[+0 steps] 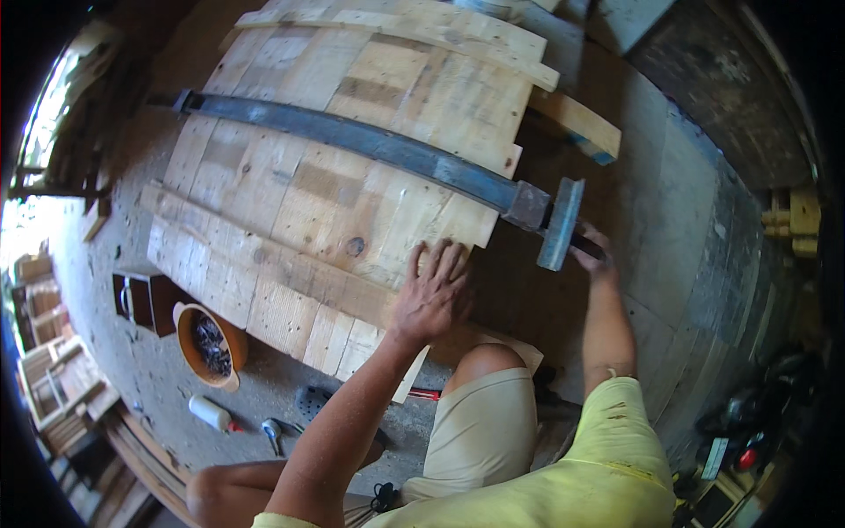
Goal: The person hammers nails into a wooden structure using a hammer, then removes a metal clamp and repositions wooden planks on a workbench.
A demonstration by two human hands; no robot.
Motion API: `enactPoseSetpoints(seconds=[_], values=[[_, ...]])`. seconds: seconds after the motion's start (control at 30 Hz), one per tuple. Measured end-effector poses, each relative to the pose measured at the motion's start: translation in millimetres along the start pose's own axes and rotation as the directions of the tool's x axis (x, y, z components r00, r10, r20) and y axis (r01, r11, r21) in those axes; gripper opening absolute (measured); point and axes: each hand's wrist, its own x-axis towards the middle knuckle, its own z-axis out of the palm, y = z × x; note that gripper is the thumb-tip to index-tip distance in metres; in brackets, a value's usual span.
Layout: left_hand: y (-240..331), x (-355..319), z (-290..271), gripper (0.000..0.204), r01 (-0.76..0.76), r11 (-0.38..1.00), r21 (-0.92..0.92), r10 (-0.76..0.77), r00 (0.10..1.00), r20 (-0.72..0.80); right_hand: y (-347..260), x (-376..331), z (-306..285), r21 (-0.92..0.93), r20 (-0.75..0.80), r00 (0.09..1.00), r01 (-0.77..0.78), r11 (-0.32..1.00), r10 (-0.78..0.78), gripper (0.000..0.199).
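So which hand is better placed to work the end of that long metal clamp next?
Probably the right hand: it is at the dark rod end of the bar clamp, beside the crosspiece. The left hand rests on the wooden panel, apart from the clamp, so would need to reach over.

A round orange bowl (186,348) holding small dark pieces (211,343) sits beside a dark rectangular box (165,304). A white, red-tipped bottle (209,413) lies nearby.
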Motion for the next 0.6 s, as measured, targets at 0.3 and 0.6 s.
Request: enactPoseSetpoints(seconds=[0.3,0.6], values=[[12,7,5,0.047,-0.053,0.998,-0.043,0.052,0.998,-0.029,-194,-39,156,-0.451,-0.281,0.930,0.088,0.888,-0.236,0.074],[5,-2,2,0.047,-0.039,0.999,0.010,0.039,0.998,-0.050,-88,-299,150,-0.188,0.107,0.994,0.019,0.982,0.002,0.080]])
